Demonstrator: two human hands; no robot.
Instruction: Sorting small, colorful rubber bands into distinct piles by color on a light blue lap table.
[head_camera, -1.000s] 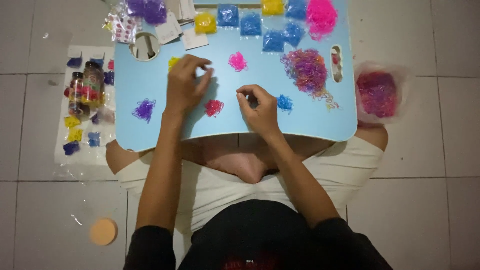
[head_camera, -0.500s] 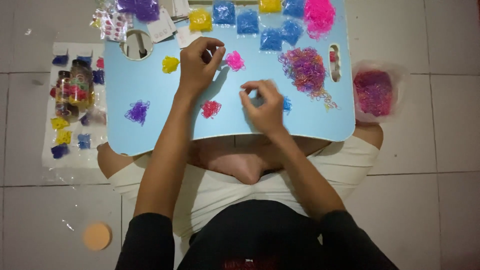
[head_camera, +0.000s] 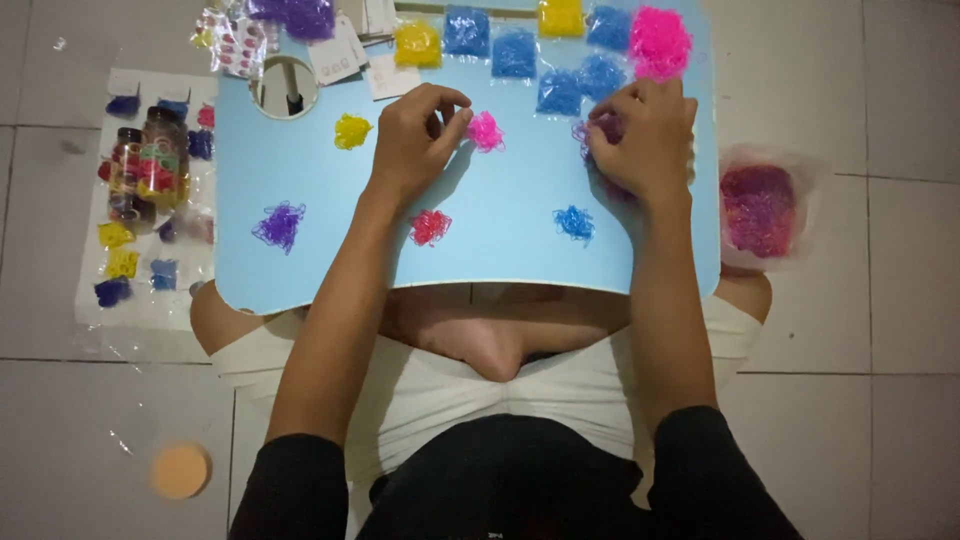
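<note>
Two hands work over light blue tabletop (head_camera: 500, 250). Left hand (head_camera: 415, 140) has fingers pinched nearly closed; pink band pile (head_camera: 486, 131) lies just right of fingertips, touching; cannot tell if band is held. Right hand (head_camera: 645, 135) fingers curled down into mixed-colour band heap (head_camera: 592, 130), mostly covered; grip cannot be told. Small clear packets along far edge: yellow packet (head_camera: 417, 44), blue packet (head_camera: 515, 53). White card (head_camera: 391, 76) near round cutout (head_camera: 283, 87).

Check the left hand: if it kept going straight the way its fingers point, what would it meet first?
Probably the small pink pile of bands: the left hand has its fingertips right beside it on the blue tray.
</note>
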